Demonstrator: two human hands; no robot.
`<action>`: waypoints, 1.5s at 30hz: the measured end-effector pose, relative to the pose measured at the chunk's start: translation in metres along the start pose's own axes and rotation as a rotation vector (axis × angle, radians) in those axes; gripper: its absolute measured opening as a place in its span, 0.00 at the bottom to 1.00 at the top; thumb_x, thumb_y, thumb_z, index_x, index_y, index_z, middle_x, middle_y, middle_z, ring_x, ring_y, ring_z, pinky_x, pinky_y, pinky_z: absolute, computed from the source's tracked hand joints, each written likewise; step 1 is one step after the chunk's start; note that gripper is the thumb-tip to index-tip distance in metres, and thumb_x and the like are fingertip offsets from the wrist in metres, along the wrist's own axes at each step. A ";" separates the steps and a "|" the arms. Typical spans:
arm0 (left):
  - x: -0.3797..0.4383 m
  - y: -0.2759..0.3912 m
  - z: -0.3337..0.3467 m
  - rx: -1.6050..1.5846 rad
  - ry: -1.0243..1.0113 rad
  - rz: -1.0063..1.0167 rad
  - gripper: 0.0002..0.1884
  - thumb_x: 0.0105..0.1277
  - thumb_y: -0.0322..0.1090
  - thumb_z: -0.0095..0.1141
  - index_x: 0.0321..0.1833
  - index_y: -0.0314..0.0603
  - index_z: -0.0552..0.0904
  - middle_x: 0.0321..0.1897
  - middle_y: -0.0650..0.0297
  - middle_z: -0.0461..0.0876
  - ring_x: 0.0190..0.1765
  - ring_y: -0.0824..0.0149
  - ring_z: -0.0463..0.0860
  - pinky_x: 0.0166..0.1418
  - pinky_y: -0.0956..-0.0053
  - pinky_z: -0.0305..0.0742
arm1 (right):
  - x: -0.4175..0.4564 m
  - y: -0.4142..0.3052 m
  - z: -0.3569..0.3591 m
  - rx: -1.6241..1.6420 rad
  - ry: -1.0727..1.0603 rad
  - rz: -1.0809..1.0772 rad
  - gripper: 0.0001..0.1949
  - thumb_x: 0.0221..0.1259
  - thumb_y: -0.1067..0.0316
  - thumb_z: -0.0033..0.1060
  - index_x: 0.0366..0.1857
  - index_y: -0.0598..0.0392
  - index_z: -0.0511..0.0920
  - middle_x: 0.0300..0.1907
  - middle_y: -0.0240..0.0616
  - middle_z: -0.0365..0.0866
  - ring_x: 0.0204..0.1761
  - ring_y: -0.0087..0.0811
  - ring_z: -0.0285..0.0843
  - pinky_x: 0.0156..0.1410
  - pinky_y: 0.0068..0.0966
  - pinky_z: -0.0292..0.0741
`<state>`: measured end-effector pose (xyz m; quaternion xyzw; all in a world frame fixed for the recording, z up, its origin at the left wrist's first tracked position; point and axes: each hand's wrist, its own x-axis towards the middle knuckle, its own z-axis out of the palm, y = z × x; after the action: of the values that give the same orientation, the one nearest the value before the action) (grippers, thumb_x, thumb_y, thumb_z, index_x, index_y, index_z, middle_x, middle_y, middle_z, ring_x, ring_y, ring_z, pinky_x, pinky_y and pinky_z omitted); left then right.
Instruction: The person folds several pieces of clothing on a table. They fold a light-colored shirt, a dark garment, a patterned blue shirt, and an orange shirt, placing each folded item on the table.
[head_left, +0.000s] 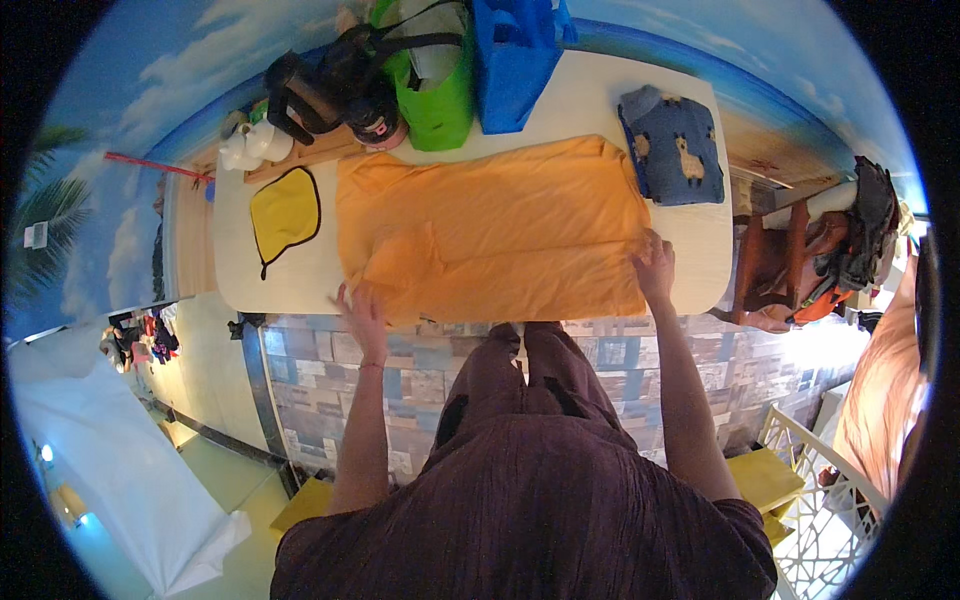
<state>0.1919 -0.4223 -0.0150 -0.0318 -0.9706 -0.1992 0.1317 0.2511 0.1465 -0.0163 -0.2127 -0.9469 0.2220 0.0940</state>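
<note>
An orange cloth garment lies spread on the pale table before me, one layer folded over at its left part. Its near edge reaches the table's front edge, where a small dark mark shows. My left hand, slightly blurred, is at the garment's near left corner with its fingers apart. At the right edge, the fingers of my right hand touch the cloth; whether they pinch it I cannot tell. Just beyond that edge lies a folded blue garment with an animal pattern. To the left rests a yellow, dark-edged cloth piece.
Along the back stand a green bag, a blue bag, a dark bottle-like container and white rounded vessels. A brown chair holding clothes is at the right. Yellow stools and a white lattice panel stand behind me.
</note>
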 end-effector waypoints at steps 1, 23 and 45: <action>0.011 0.002 0.000 0.027 -0.071 0.120 0.21 0.66 0.37 0.64 0.62 0.45 0.79 0.72 0.51 0.65 0.75 0.43 0.61 0.76 0.48 0.62 | 0.006 0.000 0.002 -0.053 -0.061 -0.008 0.28 0.48 0.67 0.77 0.57 0.45 0.76 0.50 0.45 0.77 0.53 0.49 0.75 0.54 0.44 0.77; 0.034 -0.048 0.015 0.019 -0.482 -0.324 0.29 0.57 0.53 0.72 0.54 0.40 0.82 0.58 0.56 0.83 0.80 0.40 0.54 0.76 0.51 0.62 | 0.019 0.069 0.023 0.407 -0.275 -0.065 0.15 0.63 0.65 0.72 0.49 0.57 0.80 0.33 0.39 0.83 0.34 0.26 0.77 0.38 0.25 0.75; 0.013 -0.102 0.035 -0.601 -0.262 -0.432 0.21 0.72 0.41 0.62 0.60 0.33 0.80 0.46 0.55 0.87 0.48 0.69 0.84 0.52 0.72 0.79 | -0.009 0.064 0.026 0.752 -0.226 0.316 0.13 0.70 0.62 0.66 0.51 0.53 0.76 0.24 0.27 0.77 0.26 0.16 0.69 0.28 0.20 0.66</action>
<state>0.1588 -0.5022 -0.0810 0.1109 -0.8618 -0.4920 -0.0536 0.2753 0.1847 -0.0694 -0.2804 -0.7602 0.5856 0.0254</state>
